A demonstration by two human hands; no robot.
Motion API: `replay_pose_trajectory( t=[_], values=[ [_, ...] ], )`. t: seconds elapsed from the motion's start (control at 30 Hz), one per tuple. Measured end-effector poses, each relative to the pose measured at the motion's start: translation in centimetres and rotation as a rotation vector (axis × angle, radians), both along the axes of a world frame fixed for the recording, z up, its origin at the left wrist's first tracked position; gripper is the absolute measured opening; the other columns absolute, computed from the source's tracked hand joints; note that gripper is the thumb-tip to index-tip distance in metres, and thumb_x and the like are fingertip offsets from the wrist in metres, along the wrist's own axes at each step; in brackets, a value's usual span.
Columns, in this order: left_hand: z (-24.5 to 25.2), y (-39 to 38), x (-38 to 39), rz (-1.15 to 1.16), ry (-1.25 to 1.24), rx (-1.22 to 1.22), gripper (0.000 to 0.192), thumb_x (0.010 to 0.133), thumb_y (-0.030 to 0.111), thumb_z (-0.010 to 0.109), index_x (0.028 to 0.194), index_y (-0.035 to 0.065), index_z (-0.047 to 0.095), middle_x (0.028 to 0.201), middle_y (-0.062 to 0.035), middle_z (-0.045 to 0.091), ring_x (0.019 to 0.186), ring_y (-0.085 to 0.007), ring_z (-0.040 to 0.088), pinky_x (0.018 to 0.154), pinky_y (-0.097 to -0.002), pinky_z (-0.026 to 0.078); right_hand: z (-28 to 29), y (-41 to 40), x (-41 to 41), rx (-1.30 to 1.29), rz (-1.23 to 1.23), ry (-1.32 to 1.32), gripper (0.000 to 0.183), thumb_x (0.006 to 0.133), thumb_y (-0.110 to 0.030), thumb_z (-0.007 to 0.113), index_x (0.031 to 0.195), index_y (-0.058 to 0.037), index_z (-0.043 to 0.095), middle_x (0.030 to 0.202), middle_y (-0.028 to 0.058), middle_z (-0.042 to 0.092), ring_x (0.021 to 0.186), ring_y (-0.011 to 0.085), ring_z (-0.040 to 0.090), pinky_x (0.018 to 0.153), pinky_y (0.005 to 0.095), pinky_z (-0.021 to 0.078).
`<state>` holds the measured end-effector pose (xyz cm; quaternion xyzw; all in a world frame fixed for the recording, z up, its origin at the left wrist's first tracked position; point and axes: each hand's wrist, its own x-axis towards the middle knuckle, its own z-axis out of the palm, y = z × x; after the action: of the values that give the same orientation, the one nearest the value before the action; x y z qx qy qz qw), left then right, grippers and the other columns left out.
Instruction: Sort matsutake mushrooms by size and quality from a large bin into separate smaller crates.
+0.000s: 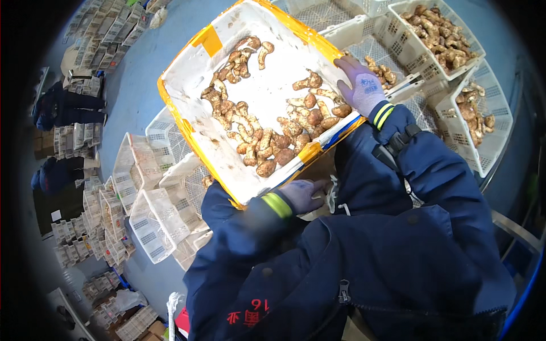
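A white foam box (273, 91) edged with yellow tape is tilted in front of me, over my lap. Brown and cream mushrooms (294, 128) lie along its left, near and right sides, with bare white floor between them. My right hand (362, 87), in a purple-grey knit glove, grips the box's right rim, fingers over the edge. My left hand (303, 196), gloved alike, is at the box's near side, just below its taped edge. Its fingers are partly hidden in shadow, beside a piece of clear plastic (332, 194); whether it holds anything is unclear.
White plastic crates with mushrooms stand at the upper right (460, 70) and right (490, 149). More crates (149, 221) cluster to the left, one holding a mushroom. Stacked crates (106, 25) line the far left over blue floor (132, 85). Two people in dark clothes (55, 104) are there.
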<state>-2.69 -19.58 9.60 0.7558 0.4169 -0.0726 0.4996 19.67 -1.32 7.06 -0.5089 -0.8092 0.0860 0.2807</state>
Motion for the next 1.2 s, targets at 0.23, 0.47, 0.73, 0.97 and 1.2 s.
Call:
replay_pose_trajectory(
  t=[0.23,0.47,0.73,0.97,1.2],
  values=[
    [6.6,11.6,-10.2,0.554,0.501,0.097,0.045,0.079,0.046,0.057,0.076,0.0014,0.067,0.063,-0.0135,0.063,0.067,-0.0259,0.064,0.066,-0.0354,0.050,0.5,0.2,0.0,0.017,0.017,0.050,0.042,0.080,-0.022,0.056,0.119,-0.0083,0.050,0.121,0.0152,0.051,0.107,0.0326,0.052,0.091,0.0406,0.0419],
    [-9.6,16.8,-17.3,0.615,1.009,0.114,0.070,0.080,0.059,0.049,0.110,-0.0039,0.059,0.116,-0.0223,0.056,0.109,-0.0325,0.054,0.090,-0.0394,0.043,1.2,0.3,-1.8,-0.013,0.063,0.136,0.042,0.077,-0.020,0.056,0.116,-0.0052,0.051,0.118,0.0167,0.051,0.102,0.0344,0.052,0.088,0.0413,0.0422],
    [-9.2,15.2,-12.1,1.327,0.713,-0.073,0.050,0.069,0.037,0.069,0.099,-0.0022,0.059,0.094,-0.0161,0.060,0.084,-0.0272,0.057,0.075,-0.0353,0.045,1.2,0.4,-0.3,-0.034,0.035,0.118,0.042,0.077,-0.018,0.056,0.116,-0.0050,0.051,0.118,0.0175,0.052,0.104,0.0347,0.052,0.090,0.0414,0.0418],
    [-3.5,15.5,-10.0,1.575,-0.419,-0.137,0.020,0.077,0.019,0.069,0.070,0.0048,0.058,0.054,-0.0014,0.049,0.042,-0.0120,0.044,0.038,-0.0261,0.034,0.8,0.2,-0.8,-0.012,0.029,0.161,0.040,0.078,-0.018,0.056,0.115,-0.0057,0.052,0.119,0.0174,0.052,0.106,0.0348,0.051,0.091,0.0411,0.0413],
    [9.3,10.0,-0.7,0.861,0.026,0.500,0.037,0.071,0.035,0.069,0.087,0.0021,0.061,0.065,-0.0144,0.060,0.062,-0.0246,0.061,0.057,-0.0345,0.046,6.8,-3.9,-4.8,-0.363,-0.002,0.612,0.034,0.080,-0.022,0.057,0.107,-0.0004,0.057,0.105,0.0183,0.057,0.100,0.0317,0.054,0.087,0.0349,0.0425]
  ],
)
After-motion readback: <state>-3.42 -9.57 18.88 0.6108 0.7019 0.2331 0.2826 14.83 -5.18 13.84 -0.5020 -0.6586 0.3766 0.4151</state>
